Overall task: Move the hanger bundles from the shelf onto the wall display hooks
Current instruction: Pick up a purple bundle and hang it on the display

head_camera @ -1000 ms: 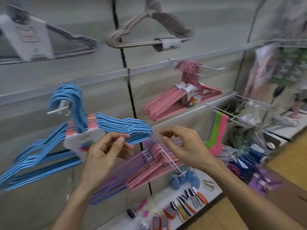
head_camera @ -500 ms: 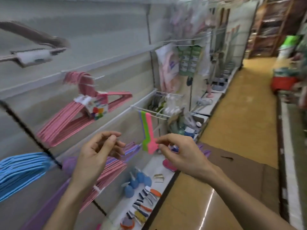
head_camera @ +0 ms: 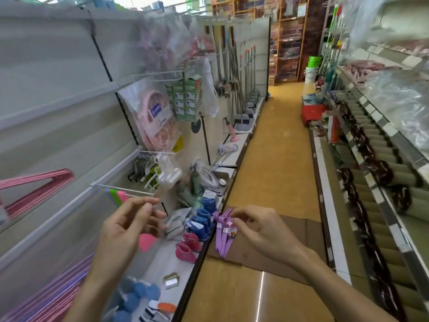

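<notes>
Now both hands hang empty in mid-air as the person's view swings away from the hanger wall and down the shop aisle. The left hand is raised with fingers loosely curled and thumb near the forefinger, gripping nothing; a second ago it was up at the label of a blue hanger bundle on its hook, and that bundle has since passed out of view. The right hand is likewise loosely curled and holds nothing, its fingertips lying just over a purple hanger bundle that rests at the front edge of the low shelf, partly over flattened cardboard on the floor. Whether the fingers touch that bundle cannot be told; they look nearer the camera than it.

At the left edge, a pink hanger bundle hangs on the wall, and more pink and purple hangers are blurred low in the corner. A bare wire display hook juts out just above the left hand, with flat green and pink items hanging from it. Small blue and pink slippers sit on the shelf between the hands.

The turn suggests that one hanging is finished and the next pick is beginning, with the purple bundle the likely target and the right hand closest to it. Bending down to grip its gathered hook necks appears to be the next move required.
</notes>
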{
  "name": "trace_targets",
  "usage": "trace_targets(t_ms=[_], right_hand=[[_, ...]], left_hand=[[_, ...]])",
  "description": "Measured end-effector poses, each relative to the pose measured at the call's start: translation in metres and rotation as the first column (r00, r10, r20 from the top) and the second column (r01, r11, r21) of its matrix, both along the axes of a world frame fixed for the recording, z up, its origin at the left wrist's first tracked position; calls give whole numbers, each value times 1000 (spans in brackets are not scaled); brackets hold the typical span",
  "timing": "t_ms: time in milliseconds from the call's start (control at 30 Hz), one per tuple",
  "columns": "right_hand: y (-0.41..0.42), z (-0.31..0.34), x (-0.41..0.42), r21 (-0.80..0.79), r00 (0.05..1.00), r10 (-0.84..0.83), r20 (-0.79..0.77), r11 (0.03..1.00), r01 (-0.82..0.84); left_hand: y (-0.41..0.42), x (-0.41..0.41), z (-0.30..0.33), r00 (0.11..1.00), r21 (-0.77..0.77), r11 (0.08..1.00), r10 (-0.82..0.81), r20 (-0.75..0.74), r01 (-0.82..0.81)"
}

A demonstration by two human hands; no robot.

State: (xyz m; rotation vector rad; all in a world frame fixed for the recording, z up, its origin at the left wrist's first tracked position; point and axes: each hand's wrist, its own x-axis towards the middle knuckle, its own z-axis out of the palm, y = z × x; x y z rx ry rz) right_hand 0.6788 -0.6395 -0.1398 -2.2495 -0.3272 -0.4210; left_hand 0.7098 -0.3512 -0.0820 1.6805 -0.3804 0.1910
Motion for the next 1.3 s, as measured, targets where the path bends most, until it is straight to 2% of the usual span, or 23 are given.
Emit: trace_targets(t_ms=[267, 500, 867, 1067, 1200, 1300], right_hand=[[-60, -44, 54, -31, 985, -140, -99, 990, 138], [-103, -94, 146, -66, 951, -229, -207, 973, 219], [-145, -218, 274, -116, 849, -265, -458, 964, 239], [-169, -322, 332, -165, 794, -263, -549, 965, 205], [-181, -419, 363, -181, 766, -245, -594, 969, 170], [-186, -489, 386, -195, 761, -233, -605, 971, 142]], left_hand=[[-56, 93, -24, 996, 63, 994, -85, -13, 86], [-102, 217, -72, 986, 60, 989, -128, -105, 135], [-161, 383, -194, 944, 58, 998, -9, -329, 29], [-189, 442, -299, 923, 145, 989, 57, -380, -1], [-205, 470, -413, 901, 231, 973, 93, -424, 9], [-211, 485, -501, 852, 207, 978, 102, -514, 8]])
